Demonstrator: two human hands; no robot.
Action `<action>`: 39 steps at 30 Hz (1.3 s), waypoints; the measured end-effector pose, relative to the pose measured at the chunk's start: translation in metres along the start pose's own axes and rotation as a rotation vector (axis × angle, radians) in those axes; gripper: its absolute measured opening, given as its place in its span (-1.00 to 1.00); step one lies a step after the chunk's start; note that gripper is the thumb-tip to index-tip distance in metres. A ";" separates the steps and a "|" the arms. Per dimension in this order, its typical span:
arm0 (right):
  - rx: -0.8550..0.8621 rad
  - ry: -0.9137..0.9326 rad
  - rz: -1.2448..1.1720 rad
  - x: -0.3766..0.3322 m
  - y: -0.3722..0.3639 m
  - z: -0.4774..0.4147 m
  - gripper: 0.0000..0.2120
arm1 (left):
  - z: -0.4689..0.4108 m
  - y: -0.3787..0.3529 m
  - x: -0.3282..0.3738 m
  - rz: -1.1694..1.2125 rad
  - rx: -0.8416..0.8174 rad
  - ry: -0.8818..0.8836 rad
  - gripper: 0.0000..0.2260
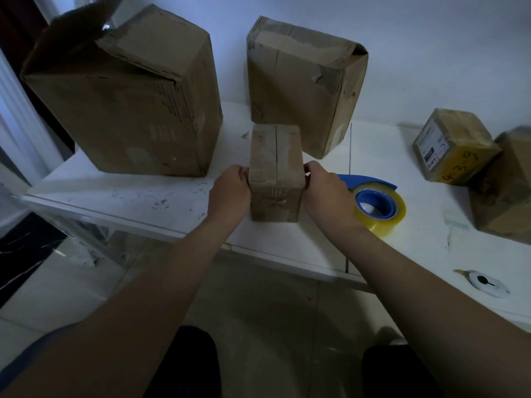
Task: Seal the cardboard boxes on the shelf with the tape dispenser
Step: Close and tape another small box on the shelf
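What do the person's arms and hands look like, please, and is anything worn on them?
The left grip and right grip are bare hands, with no gloves, rings or watch visible. The left forearm and right forearm are uncovered; a dark bluish edge at the left upper arm may be a short sleeve.

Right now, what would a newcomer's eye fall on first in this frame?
First, the small cardboard box in the middle of the white shelf, gripped at its sides by the left hand and the right hand. Just to its right, the blue tape dispenser lies on the shelf with its yellowish roll. Behind, at the left, a large box stands with one flap raised.
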State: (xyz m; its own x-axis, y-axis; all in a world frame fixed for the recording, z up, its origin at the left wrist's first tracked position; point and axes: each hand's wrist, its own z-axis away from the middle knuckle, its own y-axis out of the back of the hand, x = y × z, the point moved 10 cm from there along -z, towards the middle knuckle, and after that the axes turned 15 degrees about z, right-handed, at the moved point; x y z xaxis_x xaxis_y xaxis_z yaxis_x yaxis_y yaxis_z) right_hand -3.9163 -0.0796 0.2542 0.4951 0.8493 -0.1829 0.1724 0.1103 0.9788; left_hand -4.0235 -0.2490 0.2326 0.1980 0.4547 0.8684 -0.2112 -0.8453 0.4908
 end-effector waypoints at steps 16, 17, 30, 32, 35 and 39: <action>0.136 0.457 -0.061 -0.030 0.042 -0.003 -0.59 | 0.009 -0.006 0.058 0.003 -0.392 -0.378 -0.49; 0.084 0.452 -0.032 -0.032 0.031 -0.005 -0.55 | 0.012 -0.017 0.054 -0.035 -0.455 -0.357 -0.43; 0.101 0.527 0.204 -0.028 0.014 0.002 -0.40 | 0.020 -0.021 0.047 -0.250 -0.493 -0.462 -0.11; 0.100 0.518 0.224 -0.026 0.014 0.003 -0.40 | 0.020 -0.020 0.045 -0.315 -0.458 -0.436 -0.14; 0.086 0.489 0.213 -0.020 0.008 0.006 -0.29 | 0.025 -0.017 0.042 -0.280 -0.372 -0.340 -0.18; 0.059 0.418 0.219 -0.014 -0.001 0.009 -0.15 | 0.031 -0.021 0.029 -0.060 -0.347 -0.201 -0.11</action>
State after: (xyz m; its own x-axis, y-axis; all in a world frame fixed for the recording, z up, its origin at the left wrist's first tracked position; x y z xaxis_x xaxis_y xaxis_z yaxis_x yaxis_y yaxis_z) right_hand -3.9159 -0.0959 0.2546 0.1423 0.9856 0.0913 0.1568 -0.1135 0.9811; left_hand -3.9839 -0.2265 0.2457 0.3958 0.4069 0.8233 -0.4977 -0.6584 0.5646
